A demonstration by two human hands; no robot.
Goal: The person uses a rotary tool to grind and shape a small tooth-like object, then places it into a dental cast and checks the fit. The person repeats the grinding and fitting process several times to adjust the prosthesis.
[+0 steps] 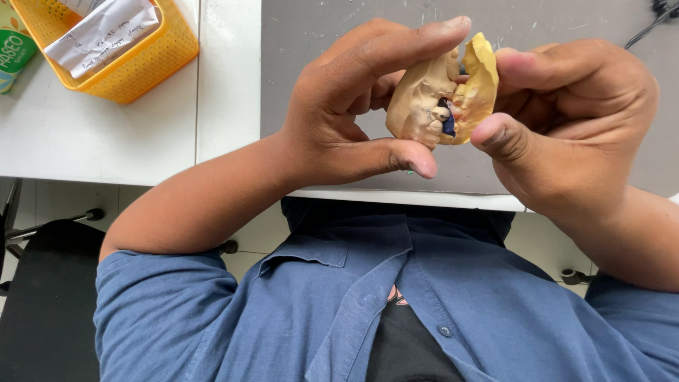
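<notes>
in the head view, the left hand (339,106) and right hand (566,120) meet over a grey mat (318,42) that covers the white table (127,134), and between them they pinch a pair of dental casts. the tan cast (417,102) sits in the left hand, gripped between the forefinger on its far side and the thumb on its near side; the yellow cast (482,78) is grasped by the right hand, thumb and forefinger closing on its outer face. the two casts are pressed together tooth to tooth, with a small dark blue piece (449,126) caught between them at the near edge. both casts are held in the air above the mat, close to the table's near edge, which runs just under the left thumb and the right wrist. around the hands the mat shows bare grey to the far side and between the forearms. to the left, well apart from the hands, a yellow basket (166,53) stands on the white top with a folded paper (106,32) lying in it, and a green pack (13,49) sits at the picture's left edge beside the basket. a black cable (651,25) crosses the mat's far right corner. below the table edge are the blue shirt (353,311) and, at lower left, a black chair (49,304).
</notes>
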